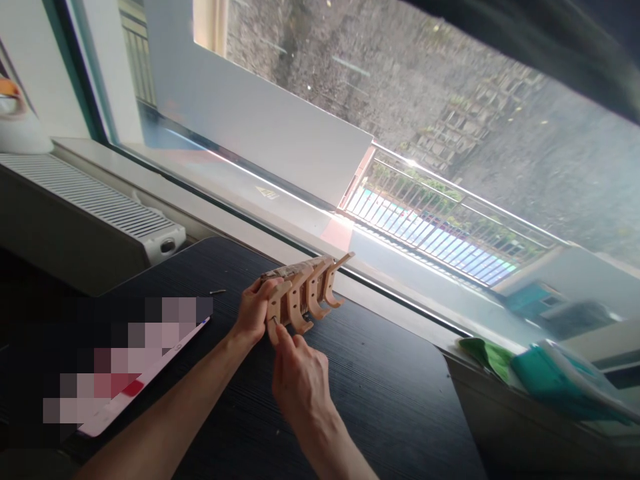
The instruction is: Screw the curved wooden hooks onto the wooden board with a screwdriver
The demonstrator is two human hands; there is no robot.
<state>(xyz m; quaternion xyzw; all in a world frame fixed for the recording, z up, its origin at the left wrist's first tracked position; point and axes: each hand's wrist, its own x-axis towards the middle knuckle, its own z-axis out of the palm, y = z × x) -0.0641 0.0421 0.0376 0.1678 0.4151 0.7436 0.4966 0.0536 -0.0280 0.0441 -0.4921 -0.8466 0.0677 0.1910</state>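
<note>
A wooden coat rack (pixel 313 285) is held up, tilted, above the dark table. It has a bark-edged board and several curved light-wood hooks, with dark holes in them. My left hand (pixel 254 310) is closed round its near left end. Just below, my right hand (pixel 300 363) is closed, thumb and fingertips pinched at the lower part of the nearest hook. A small dark tip shows by those fingertips; what they hold is too small to name. On the tabletop lies a thin screw-like piece (pixel 217 291).
The black wood-grain table (pixel 380 387) stands by a large window. A flat white-edged object (pixel 145 377), partly pixelated, lies at left. Beyond it is a white radiator (pixel 100 193). A green cloth (pixel 487 357) and a teal box (pixel 555 380) rest at right.
</note>
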